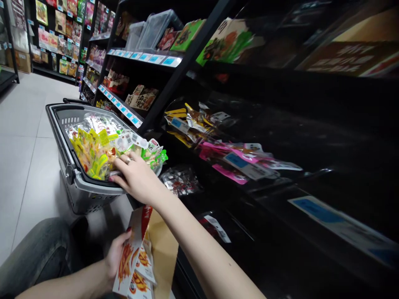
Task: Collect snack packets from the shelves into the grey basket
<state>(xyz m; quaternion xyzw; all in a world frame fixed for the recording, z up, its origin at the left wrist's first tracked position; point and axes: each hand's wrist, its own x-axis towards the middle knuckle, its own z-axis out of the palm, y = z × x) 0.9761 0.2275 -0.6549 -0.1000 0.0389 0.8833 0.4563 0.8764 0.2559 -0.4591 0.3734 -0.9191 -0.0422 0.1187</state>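
My right hand (134, 174) reaches into a grey shopping basket (90, 195), fingers spread and bent over the snack packets. Its fingertips touch yellow-green packets (96, 145); the thumb stays apart from the fingers, and no packet is clearly gripped. White and silver packets (99, 121) fill the far side, with green-edged packets (154, 154) at the right rim. Lower down, my left hand (116, 249) is closed on the side wall of an open cardboard box (165, 249) with red chilli print. White snack packets (144, 265) lie inside it, partly hidden by my right forearm.
Black shelving (183, 50) rises close on the right, with price labels along its edges. Yellow-topped packets (187, 120), pink packets (230, 153) and a silver packet pile (182, 180) sit there. Clear plastic bins (157, 31) stand higher. My bent knee (40, 245) is lower left.
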